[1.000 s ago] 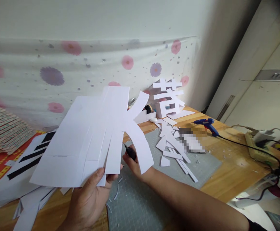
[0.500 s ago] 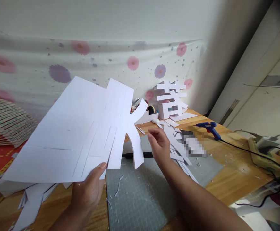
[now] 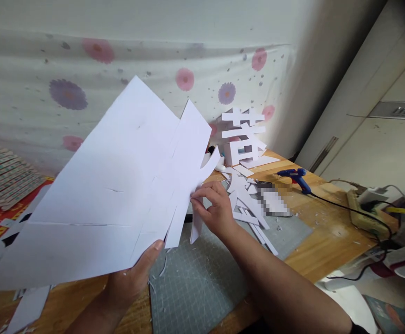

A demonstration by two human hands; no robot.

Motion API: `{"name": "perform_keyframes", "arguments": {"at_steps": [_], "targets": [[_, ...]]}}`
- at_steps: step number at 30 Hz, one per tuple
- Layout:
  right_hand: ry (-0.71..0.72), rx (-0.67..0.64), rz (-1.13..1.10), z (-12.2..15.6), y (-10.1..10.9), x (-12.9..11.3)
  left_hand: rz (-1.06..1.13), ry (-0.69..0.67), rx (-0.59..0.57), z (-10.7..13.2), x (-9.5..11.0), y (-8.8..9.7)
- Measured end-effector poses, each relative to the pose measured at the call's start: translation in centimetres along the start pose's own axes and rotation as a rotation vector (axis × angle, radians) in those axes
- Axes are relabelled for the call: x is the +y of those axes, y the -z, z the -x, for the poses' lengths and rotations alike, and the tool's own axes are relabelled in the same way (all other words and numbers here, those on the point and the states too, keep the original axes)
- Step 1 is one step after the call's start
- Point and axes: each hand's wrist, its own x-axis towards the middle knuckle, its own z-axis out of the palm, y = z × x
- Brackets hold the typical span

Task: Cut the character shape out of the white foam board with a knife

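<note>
A large white foam board sheet (image 3: pixel 105 185), marked with thin lines and cuts, is held up tilted over the worktop. My left hand (image 3: pixel 132 278) grips its lower edge, the thumb lying on the front face. At the sheet's right side are cut-out strips, among them a curved one (image 3: pixel 211 163) pointing up and another (image 3: pixel 196 227) hanging down. My right hand (image 3: pixel 216 206) pinches the cut edge between these two curved strips. Its fingertips touch the board; exactly which part they hold is partly hidden. Beneath both hands lies a grey-green cutting mat (image 3: pixel 195 283).
White offcuts (image 3: pixel 244 199) are heaped on the mat's right side. Behind them stands a white assembled character shape (image 3: pixel 244 134). A blue glue gun (image 3: pixel 294 177) with its black cord lies on the wooden table (image 3: pixel 327 222), near a power strip (image 3: pixel 365 213). Stacked ridged sheets (image 3: pixel 7 176) sit left.
My right hand has moved left onto the board's cut edge and closed in a pinch. The sheet has tilted, its top corner rising to the right. The view has shifted slightly.
</note>
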Motion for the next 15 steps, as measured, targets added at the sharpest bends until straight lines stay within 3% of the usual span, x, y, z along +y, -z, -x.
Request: {"name": "perform_keyframes", "arguments": {"at_steps": [3,6,10,15], "targets": [[-0.006,-0.050,-0.028,-0.1,0.1,-0.2,-0.259,-0.238,-0.031,-0.2,-0.2,0.2],[-0.037,-0.090,-0.058,-0.2,0.1,-0.3,-0.427,-0.330,-0.152,-1.1,-0.7,1.6],[-0.095,-0.074,-0.098,-0.1,-0.1,-0.3,-0.543,-0.377,-0.250,-1.7,-0.9,2.3],[-0.288,0.042,-0.191,-0.3,-0.2,0.3,-0.450,-0.267,-0.170,-1.0,-0.3,1.2]]}}
